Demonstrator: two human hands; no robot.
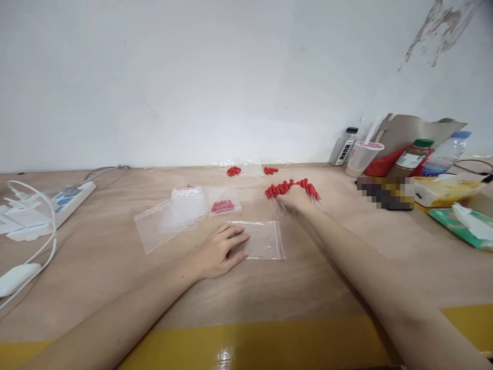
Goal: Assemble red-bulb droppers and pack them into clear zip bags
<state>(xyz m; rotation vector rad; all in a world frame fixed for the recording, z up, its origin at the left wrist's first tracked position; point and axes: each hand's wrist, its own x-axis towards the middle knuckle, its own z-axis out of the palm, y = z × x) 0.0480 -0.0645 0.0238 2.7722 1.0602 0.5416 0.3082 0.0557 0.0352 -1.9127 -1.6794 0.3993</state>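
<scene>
My left hand [224, 251] lies with its fingers apart on the left edge of a clear zip bag [264, 241], whose red-striped seal faces right. My right hand [295, 199] reaches into a row of droppers [273, 191] with red bulbs and thin clear stems. Its fingers point down among the stems and are mostly hidden, so I cannot tell whether they grip one. Left of the row, a filled zip bag [222, 205] shows several red bulbs. Beside it lies an overlapping stack of clear zip bags [185, 208].
Against the wall are more bagged red bulbs [233, 171]. A power strip [73, 203] and white cables are at left. A lidded cup [362, 159], bottles [410, 159], a blurred-out dark object [385, 194] and a green tissue pack [462, 226] stand or lie at right. Yellow tape [262, 341] runs along the front.
</scene>
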